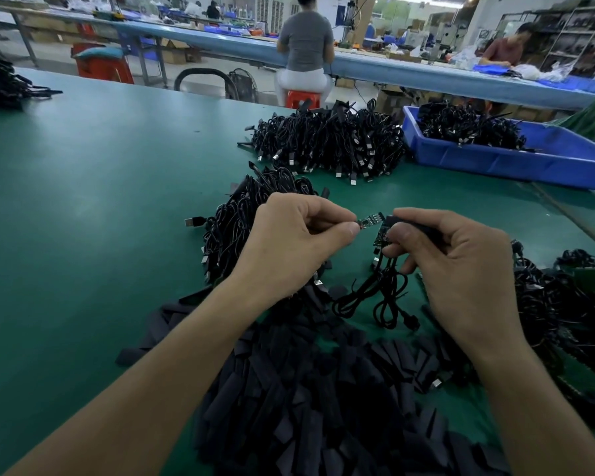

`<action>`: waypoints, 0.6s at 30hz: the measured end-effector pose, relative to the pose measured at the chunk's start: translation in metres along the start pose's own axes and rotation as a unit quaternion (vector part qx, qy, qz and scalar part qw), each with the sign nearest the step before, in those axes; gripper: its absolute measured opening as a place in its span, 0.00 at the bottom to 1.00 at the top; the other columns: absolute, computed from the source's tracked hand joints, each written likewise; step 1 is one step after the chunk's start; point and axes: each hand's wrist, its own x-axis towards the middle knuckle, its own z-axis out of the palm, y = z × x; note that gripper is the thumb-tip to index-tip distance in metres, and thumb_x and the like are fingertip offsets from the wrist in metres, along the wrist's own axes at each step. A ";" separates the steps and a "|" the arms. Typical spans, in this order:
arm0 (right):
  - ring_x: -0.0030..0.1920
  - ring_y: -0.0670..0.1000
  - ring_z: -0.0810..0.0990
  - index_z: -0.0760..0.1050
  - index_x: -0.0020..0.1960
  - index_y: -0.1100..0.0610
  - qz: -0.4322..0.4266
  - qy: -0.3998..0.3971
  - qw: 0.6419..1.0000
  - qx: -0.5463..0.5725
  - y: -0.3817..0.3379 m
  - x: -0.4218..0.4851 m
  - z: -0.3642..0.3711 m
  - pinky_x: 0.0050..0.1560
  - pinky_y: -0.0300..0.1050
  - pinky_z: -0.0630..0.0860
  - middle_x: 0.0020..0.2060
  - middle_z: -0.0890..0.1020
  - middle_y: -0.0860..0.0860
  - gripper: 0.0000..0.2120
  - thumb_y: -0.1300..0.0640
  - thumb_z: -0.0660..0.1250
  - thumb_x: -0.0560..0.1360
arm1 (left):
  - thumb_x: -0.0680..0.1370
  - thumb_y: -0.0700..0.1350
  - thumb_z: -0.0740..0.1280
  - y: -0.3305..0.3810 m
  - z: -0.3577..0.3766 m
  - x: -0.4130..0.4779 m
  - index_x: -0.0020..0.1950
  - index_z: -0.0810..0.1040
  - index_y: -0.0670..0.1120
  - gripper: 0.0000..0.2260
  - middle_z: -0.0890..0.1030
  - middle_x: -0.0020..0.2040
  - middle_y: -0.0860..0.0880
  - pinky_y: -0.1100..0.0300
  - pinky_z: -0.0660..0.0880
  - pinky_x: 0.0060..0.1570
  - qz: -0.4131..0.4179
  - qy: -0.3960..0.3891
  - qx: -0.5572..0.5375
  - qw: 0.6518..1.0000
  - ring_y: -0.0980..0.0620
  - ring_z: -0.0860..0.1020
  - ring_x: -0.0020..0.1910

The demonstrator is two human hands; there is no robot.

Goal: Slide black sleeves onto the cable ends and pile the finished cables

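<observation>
Head view, table (83,207): a green surface that fills the picture and carries all the work.
Left hand (289,242): raised just left of centre. Its grip is narrow, thumb and forefinger pinching the left tip of the cable end.
Cable end (370,218): a small bare circuit strip held level at centre between the two hands, with its free end pointing to 3 o'clock.
Right hand (461,269): at 3 o'clock of the strip, fingers curled. Its grip is closed round a black sleeve.
Black sleeve (413,227): held under the right thumb with its open mouth facing the strip. Whether mouth and strip touch cannot be told.
Cable (385,293): black loops hanging from the right hand's fingers to the table at 6 o'clock of the strip.
Loose sleeves (323,389): a dark heap of flat black pieces at 6 o'clock, between the forearms.
Near cable pile (234,218): at 9 o'clock of the left hand, partly hidden behind it.
Far cable pile (330,142): at 12 o'clock, with metal plugs showing along its near edge.
Blue bin (547,163): at 2 o'clock, with cables inside.
Right-side cables (557,304): a tangle at 3 o'clock, just beyond the right hand.
Seated person (306,39): at 12 o'clock, beyond the table's far edge, back turned, on a red stool (301,97).
</observation>
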 end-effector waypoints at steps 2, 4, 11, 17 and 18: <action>0.33 0.45 0.83 0.81 0.53 0.49 0.001 -0.001 1.000 -0.002 0.001 0.000 0.001 0.36 0.30 0.76 0.37 0.85 0.40 0.08 0.59 0.71 0.77 | 0.75 0.42 0.76 0.001 0.000 0.000 0.46 0.86 0.48 0.02 0.86 0.36 0.53 0.67 0.77 0.36 0.002 -0.007 0.004 1.000 0.60 0.81 0.33; 0.32 0.45 0.83 0.81 0.53 0.49 0.002 0.000 1.000 -0.002 0.001 -0.001 0.001 0.36 0.31 0.77 0.36 0.85 0.40 0.07 0.59 0.71 0.77 | 0.75 0.42 0.76 0.001 0.000 -0.001 0.46 0.86 0.48 0.02 0.85 0.36 0.53 0.66 0.77 0.37 0.000 -0.009 0.006 1.000 0.60 0.81 0.32; 0.34 0.44 0.84 0.81 0.54 0.49 0.000 0.005 1.000 0.000 0.000 -0.002 0.004 0.36 0.32 0.78 0.36 0.85 0.41 0.09 0.58 0.72 0.76 | 0.75 0.42 0.75 0.001 0.002 -0.002 0.43 0.85 0.51 0.04 0.85 0.34 0.55 0.64 0.79 0.37 0.002 -0.017 0.005 1.000 0.59 0.81 0.31; 0.33 0.43 0.83 0.81 0.56 0.50 0.000 0.007 1.000 -0.003 0.001 -0.002 0.003 0.35 0.31 0.77 0.34 0.85 0.42 0.11 0.58 0.73 0.75 | 0.76 0.41 0.74 0.000 0.000 -0.001 0.44 0.85 0.50 0.04 0.85 0.35 0.54 0.66 0.78 0.36 0.000 -0.044 -0.014 0.999 0.61 0.80 0.32; 0.32 0.44 0.83 0.81 0.57 0.51 0.002 0.003 1.000 -0.003 0.002 -0.001 0.002 0.35 0.31 0.77 0.34 0.85 0.42 0.11 0.58 0.73 0.75 | 0.76 0.41 0.74 0.000 -0.001 0.000 0.44 0.85 0.49 0.04 0.85 0.35 0.54 0.67 0.77 0.36 -0.001 -0.051 -0.019 0.999 0.61 0.80 0.32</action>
